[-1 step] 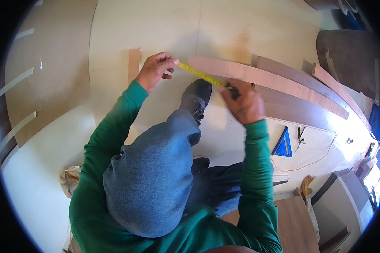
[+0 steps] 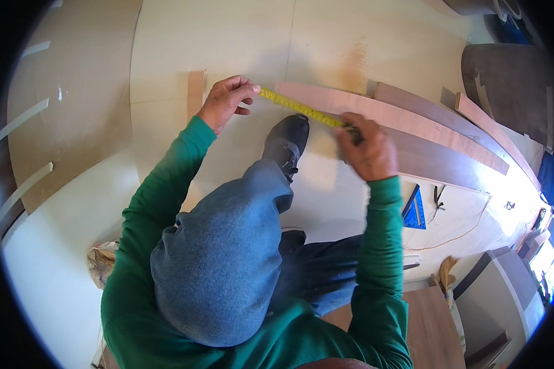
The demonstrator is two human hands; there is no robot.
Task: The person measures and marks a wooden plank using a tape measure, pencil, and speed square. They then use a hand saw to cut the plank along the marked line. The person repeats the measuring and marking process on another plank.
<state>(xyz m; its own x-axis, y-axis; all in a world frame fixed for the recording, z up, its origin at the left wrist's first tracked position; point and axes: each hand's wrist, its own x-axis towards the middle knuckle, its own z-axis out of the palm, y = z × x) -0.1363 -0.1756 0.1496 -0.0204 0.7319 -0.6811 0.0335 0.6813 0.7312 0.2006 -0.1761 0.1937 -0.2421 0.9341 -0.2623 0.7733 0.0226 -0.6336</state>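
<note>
Head cam, looking down: one tape measure [image 2: 301, 109] stretched out in the air between two hands, just past the toe of a dark shoe [image 2: 287, 136]. Its yellow blade lies on a slant, long axis going from upper left to lower right, so the left end sits farther from the body. Left hand [image 2: 231, 101] has the tip pinched between thumb and fingers, which covers the very end. Right hand [image 2: 372, 150] is curled around the case [image 2: 353, 132], a bit blurry, with only a dark bit of it peeking out. Can't read the markings, and can't tell if the blade touches the wood.

Going outward, I count four long boards [image 2: 412, 119] on the right, partly overlapping, one of them part-covered by the right hand. One short wood piece [image 2: 197, 92] is just beside the left hand, its lower end behind that arm. One blue triangle [image 2: 415, 212] sits by the right sleeve [image 2: 385, 227], one corner seemingly tucked behind it. Second shoe [image 2: 294, 236] is mostly hidden by the jeans [image 2: 221, 252]. Far left there's a big brown panel [image 2: 80, 92] with four pale strips, top one cut off.
</note>
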